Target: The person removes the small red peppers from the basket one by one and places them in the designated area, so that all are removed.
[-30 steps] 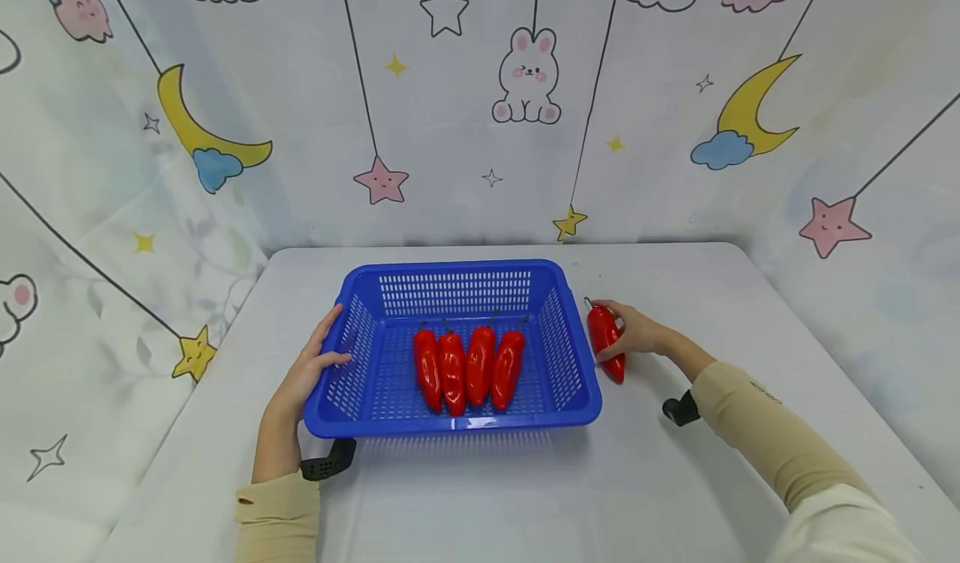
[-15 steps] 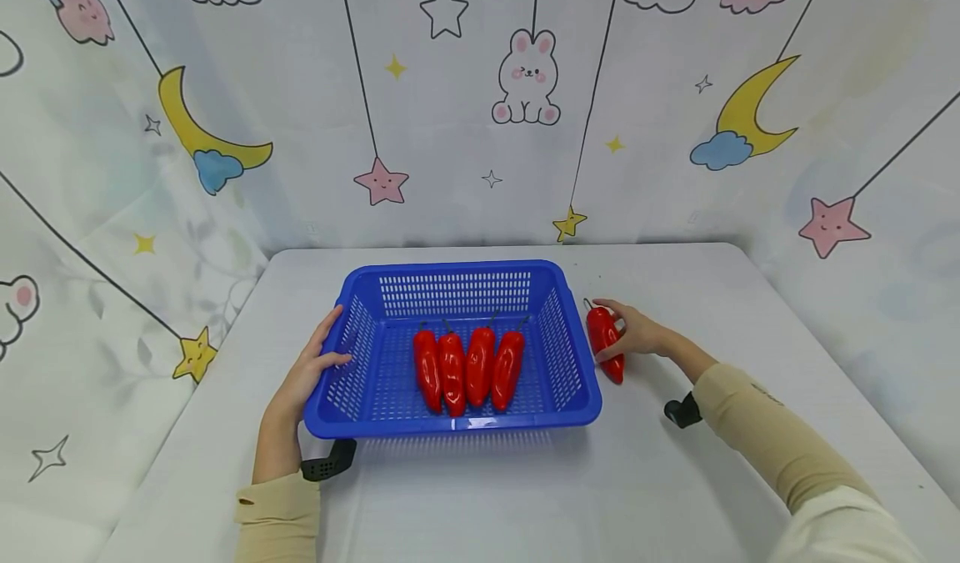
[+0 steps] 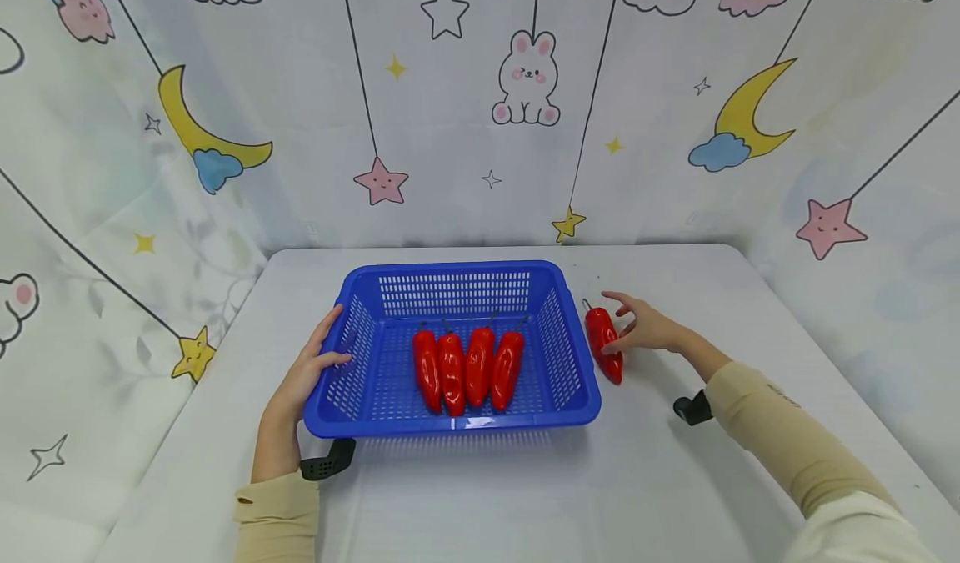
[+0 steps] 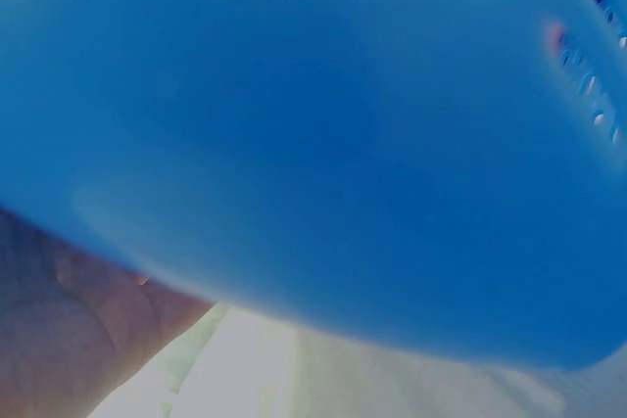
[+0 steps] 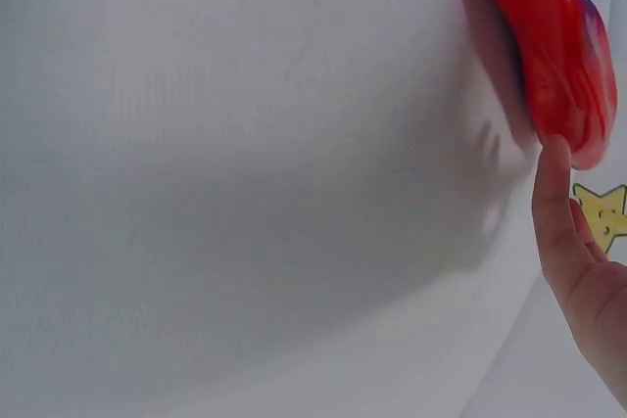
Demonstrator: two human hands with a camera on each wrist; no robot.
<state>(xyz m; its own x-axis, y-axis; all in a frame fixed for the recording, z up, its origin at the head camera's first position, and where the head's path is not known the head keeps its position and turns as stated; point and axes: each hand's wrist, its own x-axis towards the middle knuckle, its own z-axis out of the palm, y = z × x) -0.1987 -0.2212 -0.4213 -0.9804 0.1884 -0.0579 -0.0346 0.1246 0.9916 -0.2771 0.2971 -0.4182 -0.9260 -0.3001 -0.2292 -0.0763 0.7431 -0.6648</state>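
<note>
My left hand [image 3: 302, 373] holds the left side of a blue plastic basket [image 3: 450, 424], thumb over the rim and fingers along the outer wall. Inside the basket, several glossy red chili peppers [image 3: 480, 367] lie side by side, stems toward the back. Another red chili pepper [image 3: 599, 331] lies on the table just right of the basket. My right hand [image 3: 649, 328] is at its right side with fingers spread and the thumb overlapping the pepper in the head view. In the right wrist view, a fingertip is right at one end of that chili pepper [image 5: 563, 56].
A white table [image 3: 465, 505] carries the basket, and its back edge meets a cloth backdrop [image 3: 465, 129] printed with moons, stars and a rabbit. Dark wrist cameras [image 3: 328, 460] are strapped below both hands. The blue basket wall [image 4: 313, 144] fills most of the left wrist view.
My right hand has loosened from the chili pepper beside the basket and drawn slightly to the right, its fingers lifting off. The left hand and basket stay where they were.
</note>
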